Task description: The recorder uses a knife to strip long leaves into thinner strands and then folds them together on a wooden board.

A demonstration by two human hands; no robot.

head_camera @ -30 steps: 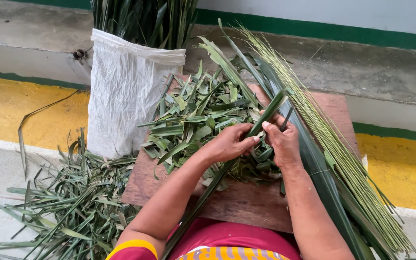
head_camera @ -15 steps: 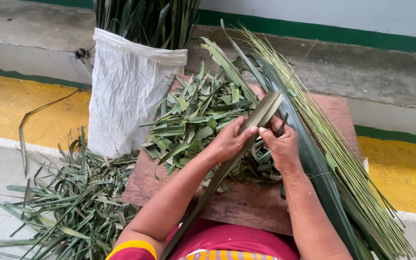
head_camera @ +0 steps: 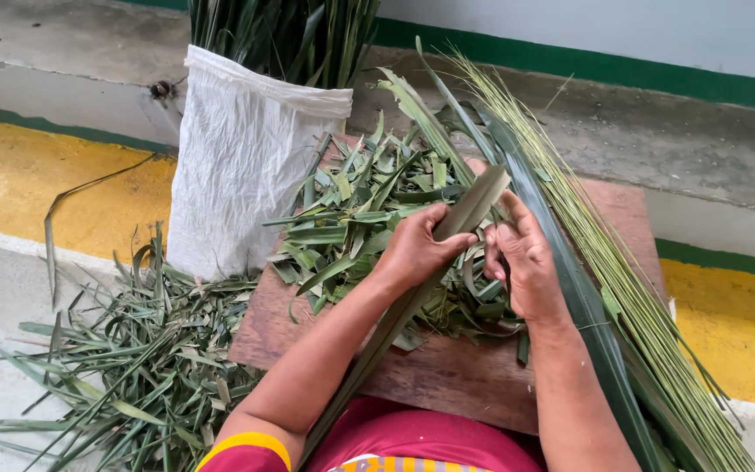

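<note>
Both hands grip one long palm leaf (head_camera: 447,253) over the tabletop (head_camera: 447,376): left hand (head_camera: 417,249) wrapped around it, right hand (head_camera: 526,262) pinching beside.

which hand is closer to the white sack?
Left. The left hand grips the long leaf, a short way right of the white sack; the right hand lies farther right.

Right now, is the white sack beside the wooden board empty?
No, the white sack stands left of the wooden board with many long green leaves sticking out of its open top.
</note>
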